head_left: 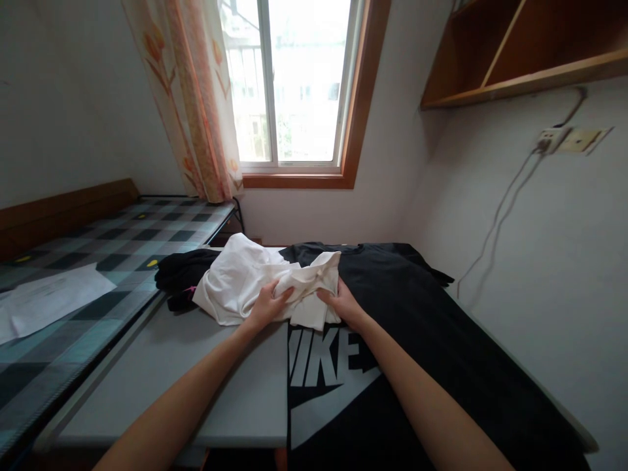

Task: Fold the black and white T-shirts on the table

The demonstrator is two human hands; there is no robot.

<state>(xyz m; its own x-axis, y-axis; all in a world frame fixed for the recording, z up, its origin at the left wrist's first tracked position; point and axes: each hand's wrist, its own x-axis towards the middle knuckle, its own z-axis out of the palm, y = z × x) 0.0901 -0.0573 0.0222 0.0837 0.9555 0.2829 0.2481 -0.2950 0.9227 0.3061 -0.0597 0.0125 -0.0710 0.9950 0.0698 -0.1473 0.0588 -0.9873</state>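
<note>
Both hands grip a crumpled white garment (238,278), whose exact kind the folds hide. My left hand (267,304) is closed on its middle, thumb on top. My right hand (343,304) pinches the bunched edge at its right end, where a flap hangs down. Under that end lies a black T-shirt (392,294), spread over the right side of the table, with large pale NIKE lettering and a swoosh. Left of the white garment, partly behind it, sits a rumpled black cloth (184,271) with a small pink detail.
The pale table (210,386) stands between a bed (161,229) with a checked cover on the left and a white wall on the right. Papers (63,294) lie on the bed. A cable (495,216) hangs from the wall socket (554,139) below a wooden shelf (530,85).
</note>
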